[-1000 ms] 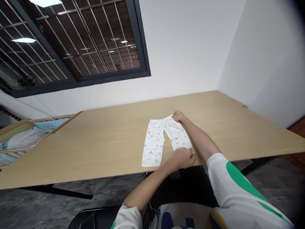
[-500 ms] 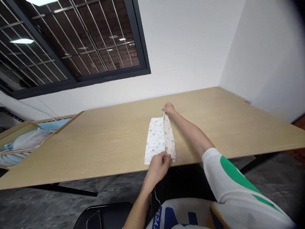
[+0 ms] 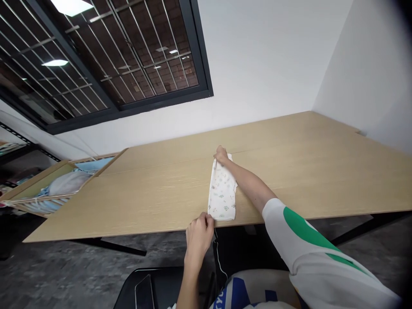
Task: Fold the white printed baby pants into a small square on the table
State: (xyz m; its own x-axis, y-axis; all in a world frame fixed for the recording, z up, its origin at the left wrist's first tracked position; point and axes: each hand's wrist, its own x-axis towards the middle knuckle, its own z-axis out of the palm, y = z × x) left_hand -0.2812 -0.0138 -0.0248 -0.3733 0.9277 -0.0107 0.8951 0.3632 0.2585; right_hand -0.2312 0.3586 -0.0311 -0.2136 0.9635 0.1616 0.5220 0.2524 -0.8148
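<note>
A pair of small white baby pants (image 3: 222, 191) with a scattered print lies folded lengthwise into a narrow strip on the wooden table (image 3: 144, 193). At its far left corner, by the waist end, my right hand (image 3: 221, 155) is closed on the cloth, and my forearm reaches over from the right. Close to the table's front edge, my left hand (image 3: 199, 229) pinches the near left corner of the pants. The fingertips of both hands are partly hidden. A little cloth sticks out along the right side of the strip.
A wooden crib (image 3: 69, 182) with blue and pale bedding stands at the table's left end. Behind the table are a white wall (image 3: 257, 64) and a barred window (image 3: 128, 56). A black chair (image 3: 151, 287) with a phone-like dark slab (image 3: 144, 292) on it sits below the front edge.
One half of the pants has been folded over the other, making a narrower strip. Both hands have moved left across the cloth to its left edge. The head view has shifted slightly.
</note>
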